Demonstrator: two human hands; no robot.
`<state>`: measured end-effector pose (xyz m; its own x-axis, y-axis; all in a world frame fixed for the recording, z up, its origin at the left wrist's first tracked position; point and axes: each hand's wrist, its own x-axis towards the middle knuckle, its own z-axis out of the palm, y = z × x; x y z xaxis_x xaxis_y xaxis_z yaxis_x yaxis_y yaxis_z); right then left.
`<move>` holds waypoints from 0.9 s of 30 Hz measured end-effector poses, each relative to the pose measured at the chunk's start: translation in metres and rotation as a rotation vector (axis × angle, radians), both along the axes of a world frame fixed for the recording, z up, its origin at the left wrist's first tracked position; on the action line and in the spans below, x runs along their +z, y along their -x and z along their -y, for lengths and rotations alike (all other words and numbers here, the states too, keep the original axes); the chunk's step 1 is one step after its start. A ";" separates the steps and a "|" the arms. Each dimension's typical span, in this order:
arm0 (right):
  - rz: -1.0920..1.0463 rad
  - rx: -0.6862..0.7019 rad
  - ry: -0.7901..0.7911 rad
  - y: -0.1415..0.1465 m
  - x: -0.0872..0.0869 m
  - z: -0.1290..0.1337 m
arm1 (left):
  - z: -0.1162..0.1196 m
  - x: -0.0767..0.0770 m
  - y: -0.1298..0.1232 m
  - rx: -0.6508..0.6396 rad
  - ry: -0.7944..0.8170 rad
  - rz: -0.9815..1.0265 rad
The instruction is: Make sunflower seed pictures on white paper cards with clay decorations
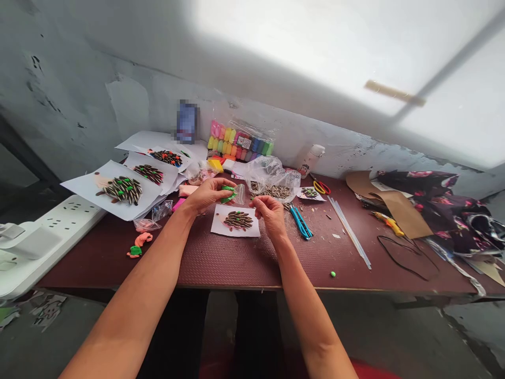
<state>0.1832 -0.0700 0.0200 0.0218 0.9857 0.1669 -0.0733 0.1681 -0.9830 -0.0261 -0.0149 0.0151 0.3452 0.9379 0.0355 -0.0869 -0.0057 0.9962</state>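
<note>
My left hand (pixel 209 193) is closed on a small clear bag of green modelling clay (pixel 228 195), its loose plastic end pointing right. My right hand (pixel 271 213) pinches thumb against forefinger close by; whatever is between the fingertips is too small to make out. Below and between both hands lies a white card (pixel 218 227) with a hedgehog picture (pixel 238 220), its spines made of striped sunflower seeds with green dots among them. Just beyond my right hand, a clear bag of sunflower seeds (pixel 276 190) lies spread wide.
Blue-handled tool (pixel 301 222), scissors (pixel 321 187), glue sticks (pixel 350 234) and a green clay ball (pixel 333 274) lie right. Seed-picture sheets (pixel 89 197) and a white power strip (pixel 67 226) occupy the left. Coloured clay packs (pixel 240 143) and a white bottle (pixel 311 160) stand by the wall.
</note>
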 end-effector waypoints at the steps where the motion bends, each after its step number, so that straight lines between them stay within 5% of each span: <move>1: 0.010 -0.002 -0.004 0.000 -0.001 0.000 | 0.000 0.000 0.000 0.001 0.006 0.005; 12: 0.145 -0.112 -0.015 -0.006 -0.009 -0.006 | -0.005 -0.006 0.002 -0.015 0.011 0.050; 27: 0.262 0.035 0.103 -0.015 -0.013 -0.007 | -0.007 -0.010 0.004 0.019 0.024 0.074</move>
